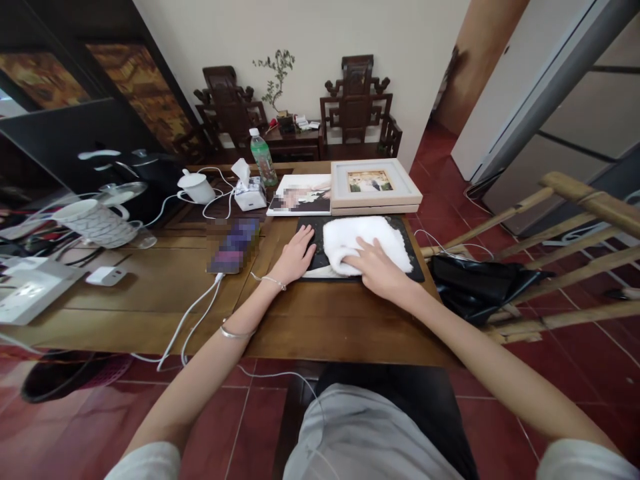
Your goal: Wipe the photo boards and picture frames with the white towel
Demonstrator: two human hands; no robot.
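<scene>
A white fluffy cloth (367,240) lies folded on a dark rectangular mat (316,243) at the table's front right part. My right hand (377,263) presses on the cloth's near side, some fingers spread over it and others curled at its near left edge. On the mat's left edge rests my left hand (297,255), flat with its fingers stretched out and nothing held. A pale streak or strip shows along the mat's near left edge; I cannot make out what it is.
Behind the mat stand a framed picture (375,187) and a flat photo panel (300,195). Leftward are a phone (234,247) on a cable, a tissue box (251,193), a green-labelled bottle (263,160), a patterned mug (97,223) and a power strip (33,290). A bamboo chair (540,267) stands right.
</scene>
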